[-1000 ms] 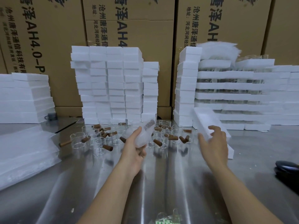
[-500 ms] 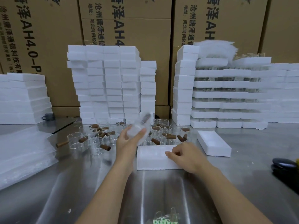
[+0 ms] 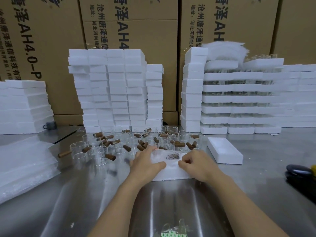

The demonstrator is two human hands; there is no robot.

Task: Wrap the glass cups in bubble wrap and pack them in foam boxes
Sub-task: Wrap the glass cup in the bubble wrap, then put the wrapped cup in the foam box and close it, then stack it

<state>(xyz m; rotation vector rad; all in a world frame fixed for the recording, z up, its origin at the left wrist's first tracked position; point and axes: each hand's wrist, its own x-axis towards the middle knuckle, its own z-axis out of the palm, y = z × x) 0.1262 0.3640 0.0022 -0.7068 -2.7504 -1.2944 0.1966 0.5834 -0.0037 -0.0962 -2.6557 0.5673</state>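
A bubble-wrapped glass cup [image 3: 168, 155] with a printed label lies in an open white foam box [image 3: 171, 175] on the steel table, straight in front of me. My left hand [image 3: 147, 162] grips the bundle's left end, fingers over it and thumb along its near side. My right hand [image 3: 196, 164] has its fingers curled onto the bundle's right end and covers that side of the box. Several bare glass cups [image 3: 119, 144] with brown wooden handles stand and lie just behind the box.
A second foam piece [image 3: 224, 153] lies to the right. Bubble wrap sheets [image 3: 25, 161] are piled at the left. Stacks of foam boxes [image 3: 116, 91] and filled trays [image 3: 239, 100] line the back before cardboard cartons. A black object [image 3: 299, 173] sits at the right edge.
My left hand has brought the wrapped cup down from in front of the cups into the foam box. My right hand has shifted from the box's edge onto the bundle's right end.
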